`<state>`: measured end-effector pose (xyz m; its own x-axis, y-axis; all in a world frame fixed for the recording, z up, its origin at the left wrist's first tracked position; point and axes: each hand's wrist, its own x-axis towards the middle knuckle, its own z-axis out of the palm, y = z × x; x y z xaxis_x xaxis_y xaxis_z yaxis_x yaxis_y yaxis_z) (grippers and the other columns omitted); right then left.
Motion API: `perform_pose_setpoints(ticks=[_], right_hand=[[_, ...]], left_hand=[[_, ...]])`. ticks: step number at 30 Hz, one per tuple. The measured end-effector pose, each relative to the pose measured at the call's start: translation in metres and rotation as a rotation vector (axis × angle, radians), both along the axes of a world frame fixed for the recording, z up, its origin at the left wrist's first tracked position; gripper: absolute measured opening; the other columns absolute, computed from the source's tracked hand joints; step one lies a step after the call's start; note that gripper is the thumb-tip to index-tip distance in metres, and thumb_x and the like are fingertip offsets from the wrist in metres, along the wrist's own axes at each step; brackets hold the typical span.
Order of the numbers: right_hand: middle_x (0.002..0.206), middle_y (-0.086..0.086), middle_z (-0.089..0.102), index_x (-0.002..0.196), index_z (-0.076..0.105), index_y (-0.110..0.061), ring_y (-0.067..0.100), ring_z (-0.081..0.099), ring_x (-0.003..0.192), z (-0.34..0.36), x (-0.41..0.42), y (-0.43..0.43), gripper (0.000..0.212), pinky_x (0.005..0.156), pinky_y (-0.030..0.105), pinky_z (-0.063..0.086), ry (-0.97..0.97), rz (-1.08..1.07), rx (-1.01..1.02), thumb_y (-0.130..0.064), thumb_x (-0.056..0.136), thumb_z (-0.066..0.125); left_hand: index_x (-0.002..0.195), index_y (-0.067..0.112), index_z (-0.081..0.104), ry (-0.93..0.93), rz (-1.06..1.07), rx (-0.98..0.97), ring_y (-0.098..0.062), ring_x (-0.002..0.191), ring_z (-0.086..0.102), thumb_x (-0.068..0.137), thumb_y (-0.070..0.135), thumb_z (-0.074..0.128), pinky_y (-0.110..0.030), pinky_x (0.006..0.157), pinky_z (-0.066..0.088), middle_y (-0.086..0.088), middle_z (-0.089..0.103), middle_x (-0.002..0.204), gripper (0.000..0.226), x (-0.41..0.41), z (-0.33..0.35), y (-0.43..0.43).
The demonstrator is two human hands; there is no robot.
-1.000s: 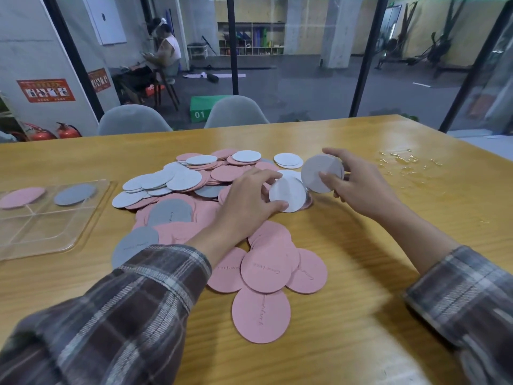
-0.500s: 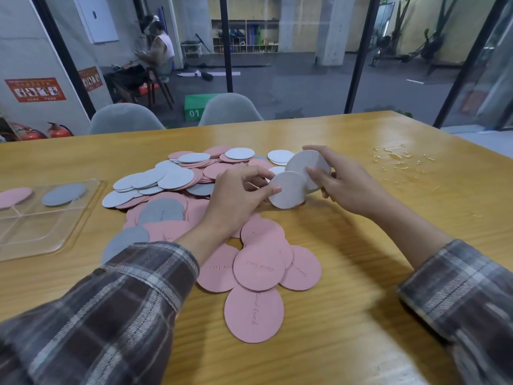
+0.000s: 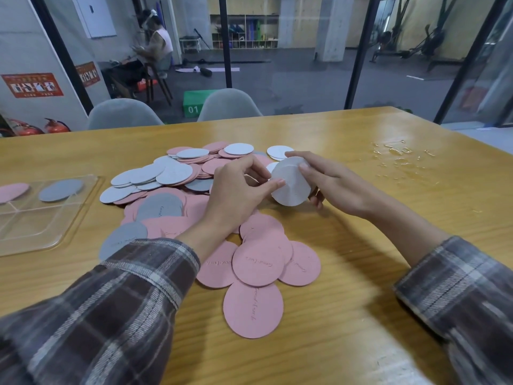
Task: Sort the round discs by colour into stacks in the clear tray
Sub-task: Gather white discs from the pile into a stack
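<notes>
Wooden table beside a glass wall, a pile of pink, grey and white discs spread across it
Head view: the right hand grips white discs held together above the pile's right side, thumb across the face, fingers curled behind; the left hand pinches their left edge between thumb and forefinger. At the left edge the clear tray holds one pink disc and one grey disc in separate far compartments
</notes>
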<state>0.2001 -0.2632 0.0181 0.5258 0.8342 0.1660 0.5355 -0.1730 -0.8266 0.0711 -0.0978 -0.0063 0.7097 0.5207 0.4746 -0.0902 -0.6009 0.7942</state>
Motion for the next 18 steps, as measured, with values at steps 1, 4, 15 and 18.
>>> perform_pose_setpoints(ticks=[1, 4, 15, 18], right_hand=[[0.11, 0.018, 0.063, 0.142, 0.05, -0.042, 0.018, 0.055, 0.066, 0.0, -0.001, 0.0, 0.035, 0.064, 0.042, 0.054, -0.023, 0.002, -0.016, -0.044, 0.108, 0.04], [0.093, -0.002, 0.067, 0.149, 0.042, -0.036, 0.013, 0.059, 0.058, 0.0, -0.001, -0.002, 0.046, 0.064, 0.039, 0.055, -0.187, -0.011, -0.088, -0.04, 0.105, 0.053], [0.099, -0.001, 0.056, 0.151, 0.041, -0.029, 0.021, 0.055, 0.082, -0.001, 0.02, -0.007, 0.046, 0.076, 0.035, 0.05, -0.234, -0.288, -0.053, -0.032, 0.105, 0.051], [0.114, 0.002, 0.053, 0.153, 0.038, -0.027, 0.022, 0.051, 0.098, -0.006, 0.024, -0.005, 0.05, 0.086, 0.032, 0.043, -0.235, -0.325, -0.078, -0.033, 0.105, 0.049]], left_hand=[[0.081, 0.012, 0.069, -0.002, 0.001, 0.001, -0.013, 0.068, 0.074, 0.077, 0.027, 0.093, -0.041, 0.07, 0.063, 0.003, 0.074, 0.075, 0.028, 0.0, 0.0, -0.001], [0.082, 0.011, 0.07, -0.015, -0.014, -0.005, -0.013, 0.067, 0.075, 0.081, 0.023, 0.089, -0.041, 0.071, 0.063, 0.002, 0.075, 0.075, 0.022, 0.0, 0.001, -0.005], [0.116, 0.018, 0.076, 0.273, -0.063, 0.404, -0.017, 0.116, 0.059, 0.095, 0.027, 0.07, -0.037, 0.105, 0.046, 0.004, 0.069, 0.122, 0.024, 0.009, -0.017, 0.004], [0.096, 0.024, 0.074, 0.287, -0.061, 0.393, -0.017, 0.11, 0.06, 0.093, 0.04, 0.066, -0.045, 0.1, 0.047, 0.01, 0.07, 0.109, 0.018, 0.007, -0.017, 0.004]])
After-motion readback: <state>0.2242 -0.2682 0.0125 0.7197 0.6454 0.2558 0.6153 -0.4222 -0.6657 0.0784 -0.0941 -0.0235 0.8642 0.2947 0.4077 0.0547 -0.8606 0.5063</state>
